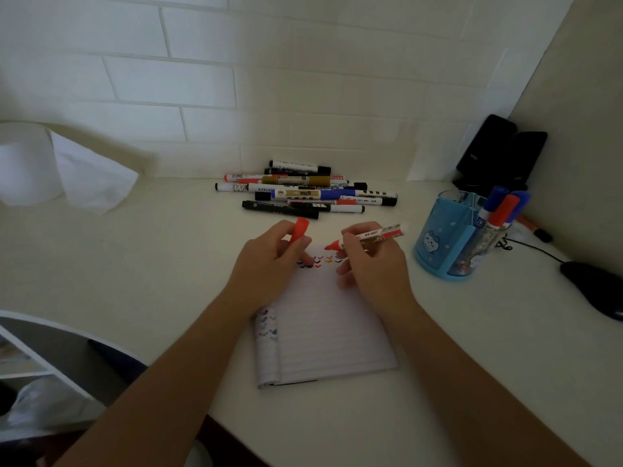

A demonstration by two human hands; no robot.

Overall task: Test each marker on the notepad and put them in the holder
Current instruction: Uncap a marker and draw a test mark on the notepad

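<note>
The white desk (141,271) runs back to a pale tiled wall. Nearest you on it lies the lined notepad (323,332), its long side running away from you. Both your hands sit over its far end.

Your left hand (266,261) has its fingers curled round the red cap (299,229) and pinches it upright, with the lower fingers down on the paper. Your right hand (374,264) grips the uncapped red marker (374,234) in a writing hold. The barrel runs up and to the right, and the tip points down and left at the row of small test marks (320,261). Whether the tip touches the page I cannot tell. Cap and tip are close together, facing each other across the top of the pad.

The blue holder (441,244) stands off to the right with a few markers (499,210) upright in it. Your right hand is clearly the nearer one, and the marker's tail end points toward the holder.

Farther back, just beyond your hands and close to the wall, the pile of loose markers (303,192) lies mostly crosswise. By my reading those have yet to be tested.
</note>
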